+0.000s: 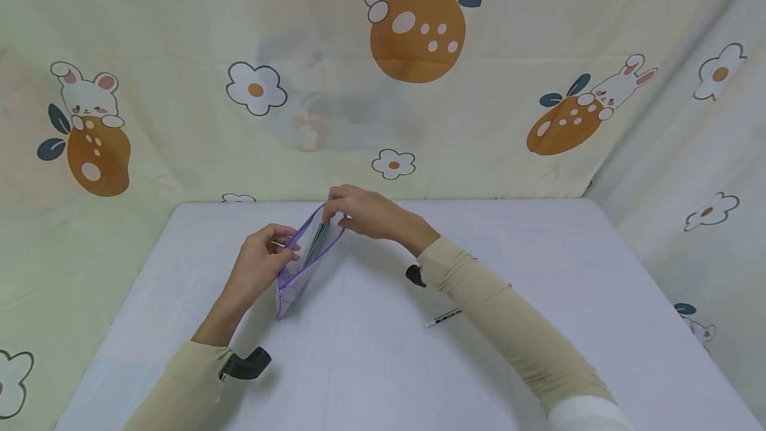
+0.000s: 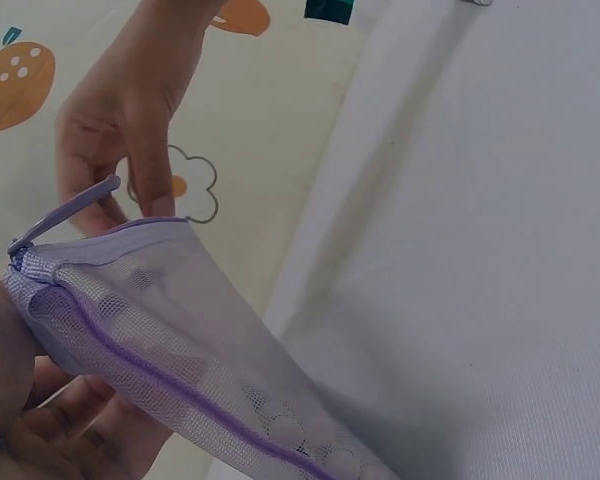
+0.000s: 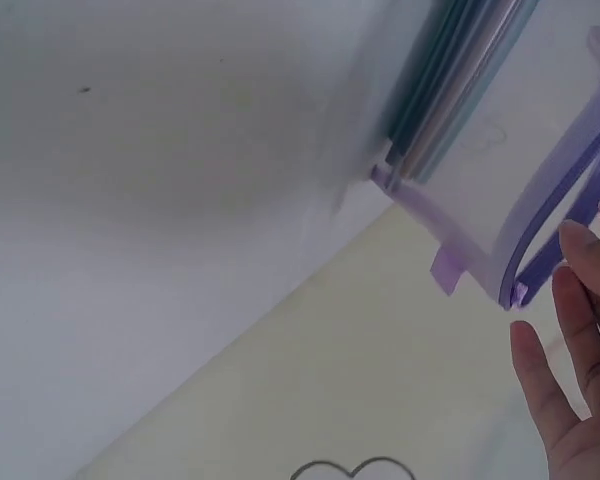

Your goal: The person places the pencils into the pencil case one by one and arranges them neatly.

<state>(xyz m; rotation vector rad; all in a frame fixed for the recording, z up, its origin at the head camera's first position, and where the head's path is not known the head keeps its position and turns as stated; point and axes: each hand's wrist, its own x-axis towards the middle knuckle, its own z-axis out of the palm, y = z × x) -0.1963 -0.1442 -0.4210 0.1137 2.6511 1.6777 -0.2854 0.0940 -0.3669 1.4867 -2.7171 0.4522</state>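
Observation:
A translucent purple-edged mesh zip pouch (image 1: 293, 291) stands tilted over the table with its zip open. My left hand (image 1: 260, 261) grips the zip-pull end, thumb and fingers on its edge. At the far end of the mouth, my right hand (image 1: 365, 211) pinches the rim, its thumb outside and a fingertip over the opening. Several dark green pencils (image 1: 317, 245) lie together inside the pouch; the right wrist view shows these pencils (image 3: 450, 95) through the clear side. In the left wrist view, the zip pull (image 2: 70, 210) sticks up beside the left hand (image 2: 70, 420).
A patterned pencil (image 1: 443, 318) lies on the white table (image 1: 371, 364) under the right forearm, partly hidden by the sleeve. Black wrist-camera mounts (image 1: 248, 364) project from both sleeves. A curtain (image 1: 179, 118) printed with rabbits and flowers hangs behind the table's back edge.

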